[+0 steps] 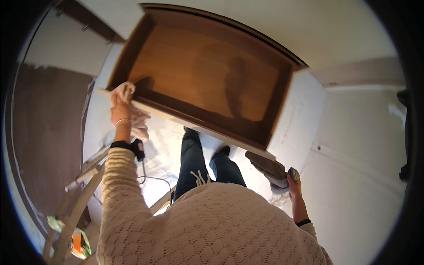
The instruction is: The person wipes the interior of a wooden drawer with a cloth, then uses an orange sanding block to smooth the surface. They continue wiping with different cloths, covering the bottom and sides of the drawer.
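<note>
A pulled-out wooden drawer (198, 76) spans the upper middle, its brown bottom crossed by shadows. At the left end of its pale front panel (198, 127), my left hand (120, 111) presses a light pink cloth (125, 90) over the top edge. More of that cloth hangs below my fingers on the outer side. My right hand (294, 187) is at the lower right, apart from the drawer, with its fingers closed on a dark grey cloth (270, 172). This cloth dangles to the left, just below the panel's right corner.
Wooden bars of a stand or ladder (81, 208) lean at lower left, near a black cable (155, 179) and a green-and-orange packet (78, 243). A brown panel (49, 139) stands left. White surfaces (357, 139) flank the right. My legs (190, 159) are below the drawer.
</note>
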The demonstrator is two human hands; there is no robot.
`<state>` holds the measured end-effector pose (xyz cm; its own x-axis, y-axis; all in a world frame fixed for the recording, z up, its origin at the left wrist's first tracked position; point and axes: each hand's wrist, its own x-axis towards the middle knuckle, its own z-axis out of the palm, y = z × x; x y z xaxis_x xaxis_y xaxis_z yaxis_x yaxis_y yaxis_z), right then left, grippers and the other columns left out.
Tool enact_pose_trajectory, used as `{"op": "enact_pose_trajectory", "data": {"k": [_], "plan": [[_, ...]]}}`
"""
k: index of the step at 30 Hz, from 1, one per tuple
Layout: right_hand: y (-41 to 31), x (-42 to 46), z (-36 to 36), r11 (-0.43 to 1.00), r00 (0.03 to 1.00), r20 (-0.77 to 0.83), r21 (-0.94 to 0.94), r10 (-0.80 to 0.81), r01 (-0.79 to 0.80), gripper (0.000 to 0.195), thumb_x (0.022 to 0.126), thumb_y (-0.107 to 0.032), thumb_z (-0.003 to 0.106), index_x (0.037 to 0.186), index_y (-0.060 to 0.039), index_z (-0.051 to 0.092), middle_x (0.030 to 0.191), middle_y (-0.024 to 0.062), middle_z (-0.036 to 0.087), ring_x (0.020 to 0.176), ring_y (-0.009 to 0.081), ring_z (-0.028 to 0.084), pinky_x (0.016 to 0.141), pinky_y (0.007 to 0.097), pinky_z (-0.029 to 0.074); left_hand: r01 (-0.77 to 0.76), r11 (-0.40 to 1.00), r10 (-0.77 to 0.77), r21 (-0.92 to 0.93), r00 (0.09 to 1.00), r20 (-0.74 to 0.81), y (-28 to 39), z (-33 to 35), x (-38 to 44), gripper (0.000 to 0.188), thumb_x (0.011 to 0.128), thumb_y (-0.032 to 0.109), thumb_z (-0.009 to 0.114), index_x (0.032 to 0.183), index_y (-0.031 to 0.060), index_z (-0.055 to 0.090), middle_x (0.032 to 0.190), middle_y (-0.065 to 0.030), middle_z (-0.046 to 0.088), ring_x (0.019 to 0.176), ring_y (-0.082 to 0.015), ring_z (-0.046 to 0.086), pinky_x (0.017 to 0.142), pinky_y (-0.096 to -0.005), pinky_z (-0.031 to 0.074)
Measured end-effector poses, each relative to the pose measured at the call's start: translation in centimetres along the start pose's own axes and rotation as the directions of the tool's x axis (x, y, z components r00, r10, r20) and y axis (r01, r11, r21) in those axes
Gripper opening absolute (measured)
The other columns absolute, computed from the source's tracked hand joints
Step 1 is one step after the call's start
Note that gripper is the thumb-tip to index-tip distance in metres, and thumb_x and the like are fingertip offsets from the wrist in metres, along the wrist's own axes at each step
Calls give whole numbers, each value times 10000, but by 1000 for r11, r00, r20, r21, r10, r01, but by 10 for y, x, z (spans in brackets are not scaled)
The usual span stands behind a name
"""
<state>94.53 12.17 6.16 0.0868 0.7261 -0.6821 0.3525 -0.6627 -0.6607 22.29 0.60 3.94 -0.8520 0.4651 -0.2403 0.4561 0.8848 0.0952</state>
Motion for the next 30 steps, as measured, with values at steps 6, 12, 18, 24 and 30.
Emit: {"op": "enact_pose_trajectory", "data": {"k": [6,12,18,24,30], "plan": [[88,-35,-105,993,977,-215,121,15,11,388,841,-100,660,1201,-53,522,1095,20,575,1010,126,530,911,269,395,-364,917,278,161,876,394,182,64,-169,780,759,360,694,1370,77,303,1281,-222,480,945,-257,630,729,-338,531],[122,-47,-106,984,959,-280,177,48,2,327,809,-21,637,1123,-56,554,1013,-6,574,929,105,540,852,258,424,-663,328,837,-673,-127,533,347,94,-362,621,856,436,562,1332,67,409,1280,-154,507,1072,-222,556,887,-331,450],[148,-68,-117,889,970,-238,454,49,66,149,825,-50,611,950,-119,569,855,-34,571,793,83,549,701,233,459,-472,-708,701,-525,-562,-439,403,67,-345,401,954,227,446,1311,45,444,1343,-154,454,1215,-281,459,1042,-365,355],[127,-52,-53,947,945,-302,250,-124,204,286,853,-122,641,1117,-51,559,988,11,586,905,121,550,818,270,443,-651,-164,842,-741,299,-449,453,-116,-256,476,861,264,615,1229,6,459,1104,-188,581,1016,-312,569,886,-347,453],[-23,-16,61,936,837,-421,-162,-351,311,322,856,-257,638,1078,-30,590,1035,129,548,953,222,566,825,304,446,-757,-2,902,-653,281,-329,403,-116,-116,362,845,210,633,1124,-9,562,1184,-152,534,1027,-230,559,874,-326,455]]}}
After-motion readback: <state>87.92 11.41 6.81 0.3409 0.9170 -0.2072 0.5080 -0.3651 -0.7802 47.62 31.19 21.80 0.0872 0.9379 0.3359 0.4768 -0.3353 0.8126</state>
